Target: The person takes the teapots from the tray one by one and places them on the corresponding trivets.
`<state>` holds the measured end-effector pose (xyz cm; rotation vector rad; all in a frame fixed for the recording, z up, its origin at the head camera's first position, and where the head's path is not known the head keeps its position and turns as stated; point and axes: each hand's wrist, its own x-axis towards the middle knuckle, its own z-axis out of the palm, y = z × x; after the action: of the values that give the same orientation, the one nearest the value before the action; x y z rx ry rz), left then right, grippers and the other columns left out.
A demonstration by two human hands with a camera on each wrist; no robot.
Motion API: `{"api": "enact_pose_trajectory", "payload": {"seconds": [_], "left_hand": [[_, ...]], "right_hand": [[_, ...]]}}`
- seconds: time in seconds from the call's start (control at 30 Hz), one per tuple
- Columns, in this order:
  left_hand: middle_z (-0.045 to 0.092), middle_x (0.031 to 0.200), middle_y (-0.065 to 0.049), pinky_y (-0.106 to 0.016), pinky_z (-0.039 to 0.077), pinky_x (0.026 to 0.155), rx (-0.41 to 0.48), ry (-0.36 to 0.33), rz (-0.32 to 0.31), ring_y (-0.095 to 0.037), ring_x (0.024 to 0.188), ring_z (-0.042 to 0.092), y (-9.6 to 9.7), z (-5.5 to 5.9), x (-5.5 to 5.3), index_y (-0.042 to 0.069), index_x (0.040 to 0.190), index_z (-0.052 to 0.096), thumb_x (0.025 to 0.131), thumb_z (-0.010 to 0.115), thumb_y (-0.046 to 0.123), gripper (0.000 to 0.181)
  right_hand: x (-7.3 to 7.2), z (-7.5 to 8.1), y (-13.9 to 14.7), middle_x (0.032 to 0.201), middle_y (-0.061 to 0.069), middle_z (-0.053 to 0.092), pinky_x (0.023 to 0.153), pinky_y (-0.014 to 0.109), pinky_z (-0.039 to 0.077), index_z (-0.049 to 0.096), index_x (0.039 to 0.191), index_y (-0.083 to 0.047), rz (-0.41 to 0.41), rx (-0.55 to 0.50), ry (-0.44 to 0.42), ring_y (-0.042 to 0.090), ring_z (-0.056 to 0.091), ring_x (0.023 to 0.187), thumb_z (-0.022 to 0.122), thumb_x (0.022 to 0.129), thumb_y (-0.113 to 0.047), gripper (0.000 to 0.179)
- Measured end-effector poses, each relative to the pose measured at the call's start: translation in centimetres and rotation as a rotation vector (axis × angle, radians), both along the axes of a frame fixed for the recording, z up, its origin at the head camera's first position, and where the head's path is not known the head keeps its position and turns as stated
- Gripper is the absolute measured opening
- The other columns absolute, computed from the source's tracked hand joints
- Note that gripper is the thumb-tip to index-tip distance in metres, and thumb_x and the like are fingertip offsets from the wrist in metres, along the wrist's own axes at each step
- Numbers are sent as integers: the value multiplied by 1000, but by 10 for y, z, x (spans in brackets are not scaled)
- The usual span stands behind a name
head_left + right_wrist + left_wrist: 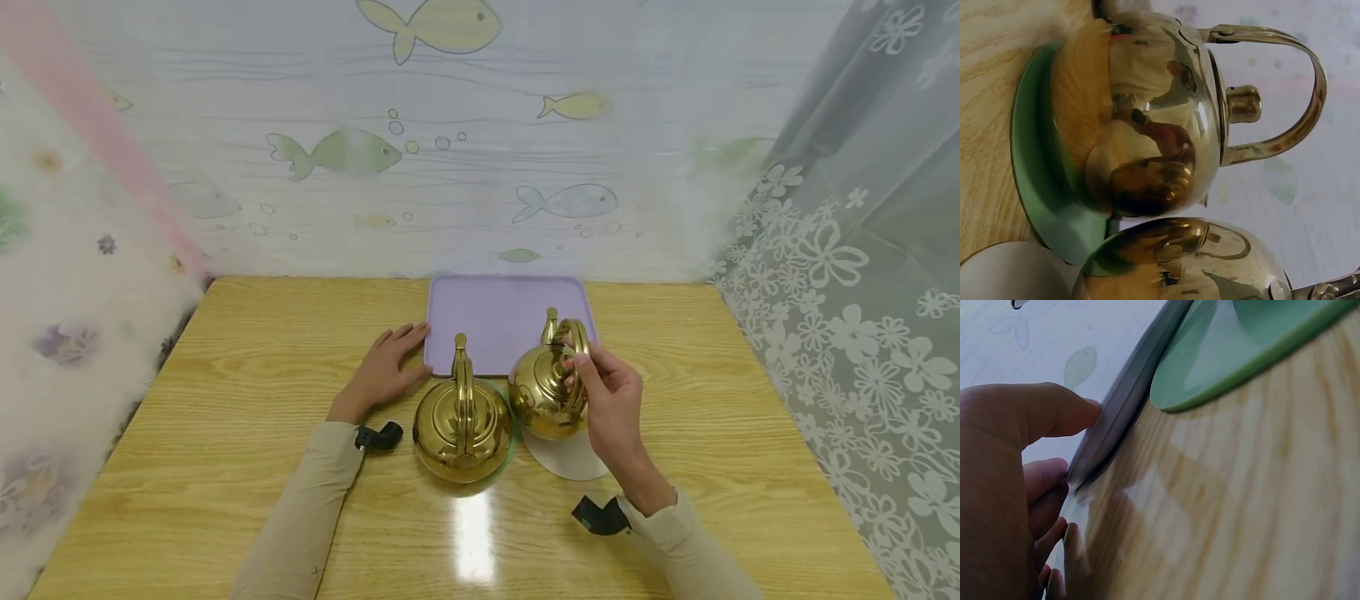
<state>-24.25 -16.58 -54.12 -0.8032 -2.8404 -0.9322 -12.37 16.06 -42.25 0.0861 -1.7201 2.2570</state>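
My right hand (pixel 617 404) grips the arched handle of a shiny gold kettle (pixel 534 392), which hangs over a round off-white mat (pixel 567 460). Its spout points away, overlapping a lilac tray (pixel 487 321) in the head view. Just left of it, a second gold kettle (pixel 435 433) sits on a round green mat (pixel 1025 150), handle upright. My left hand (pixel 381 373) rests at the tray's left side, fingers extended and thumb by the near corner. In the left wrist view the thumb (pixel 1063 412) touches the tray's rim (pixel 1119 406).
A wooden table (pixel 247 375) carries everything. Behind it hangs a pale curtain with fish drawings (pixel 450 150); a flower-patterned sheer curtain (pixel 847 333) borders the right side. Black wrist mounts (pixel 602 515) stick out from both sleeves.
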Motion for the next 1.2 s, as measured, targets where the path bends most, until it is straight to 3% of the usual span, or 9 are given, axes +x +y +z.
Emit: {"api": "enact_pose_trajectory", "payload": {"seconds": [0.37,0.73,1.0,1.2], "left_hand": [[42,159,-14,-56,12,127,29,7,-10,-39,149,34,0,-1,3,4,155,42,94,66,35,73],[43,159,-13,-55,12,127,37,18,-7,-39,149,34,-1,0,3,4,155,42,93,67,35,73],[42,160,-12,-54,12,127,27,20,-8,-38,149,33,-1,-1,0,5,155,42,94,66,36,73],[41,161,-11,-52,11,128,21,5,-9,-36,150,33,-1,-2,-1,6,156,41,94,65,37,73]], "right_hand": [[11,-4,1,117,7,76,65,18,56,54,130,23,15,-1,6,7,66,79,53,102,2,35],[17,-4,5,116,5,76,65,18,56,64,127,13,24,-22,38,8,66,79,53,103,1,29],[21,-5,7,120,6,75,68,18,57,57,130,20,20,-33,67,7,67,85,52,103,2,33],[25,-6,9,117,5,75,67,18,57,64,126,13,8,-26,22,7,67,84,52,103,2,28]]}}
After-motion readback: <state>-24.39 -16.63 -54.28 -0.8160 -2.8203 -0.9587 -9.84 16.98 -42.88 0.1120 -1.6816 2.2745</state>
